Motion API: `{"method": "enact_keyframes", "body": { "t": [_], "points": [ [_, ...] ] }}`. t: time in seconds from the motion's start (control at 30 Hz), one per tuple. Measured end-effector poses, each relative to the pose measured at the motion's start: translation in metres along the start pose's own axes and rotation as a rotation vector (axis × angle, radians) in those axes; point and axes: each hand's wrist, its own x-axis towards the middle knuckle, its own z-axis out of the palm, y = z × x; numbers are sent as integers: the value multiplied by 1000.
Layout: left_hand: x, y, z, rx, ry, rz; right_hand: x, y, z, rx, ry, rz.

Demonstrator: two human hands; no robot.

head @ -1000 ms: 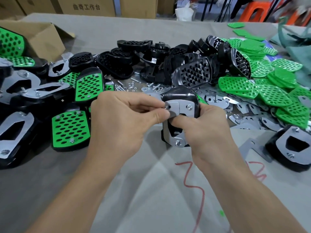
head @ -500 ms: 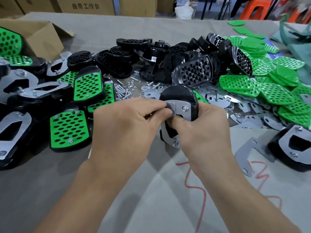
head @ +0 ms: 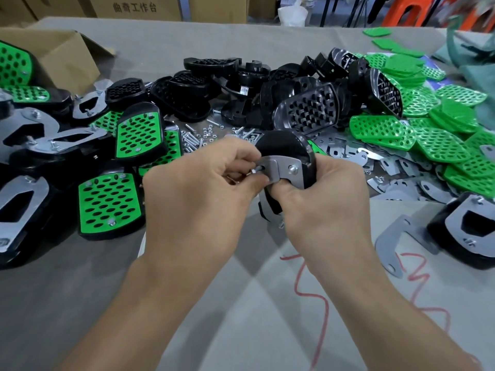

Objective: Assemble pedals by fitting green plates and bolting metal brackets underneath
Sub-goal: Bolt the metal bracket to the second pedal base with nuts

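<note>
A black pedal [head: 281, 145] is held upright above the table, its underside toward me, with a metal bracket [head: 278, 170] laid across it. My right hand [head: 321, 199] grips the pedal from the right and below, thumb on the bracket. My left hand [head: 203, 188] pinches a small nut [head: 257, 170] at the bracket's left bolt hole. A second bolt [head: 293, 169] sits in the bracket's right hole. The pedal's green face is hidden from me.
Finished green-faced pedals [head: 109, 204] lie at left beside a cardboard box [head: 53, 54]. Bare black pedals [head: 305, 108] are heaped at the back, green plates [head: 439, 140] and loose brackets [head: 393, 236] at right, screws and nuts [head: 195, 137] in the middle.
Both hands have drawn the pedal slightly toward me and lower on the table. My left fingers stay pinched at the bracket's left hole, shifting as they work the nut.
</note>
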Motion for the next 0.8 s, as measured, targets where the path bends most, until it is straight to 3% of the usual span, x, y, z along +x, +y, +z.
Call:
{"method": "enact_keyframes", "body": {
  "t": [0.17, 0.43, 0.8],
  "points": [
    [0, 0, -2, -72, 41, 59, 3, 0, -5, 29, 8, 14],
    [-4, 1, 4, -88, 130, -21, 3, -4, -4, 8, 30, 12],
    [-10, 15, 5, -14, 124, -66, -1, -6, -5, -26, 82, -21]
  ]
}}
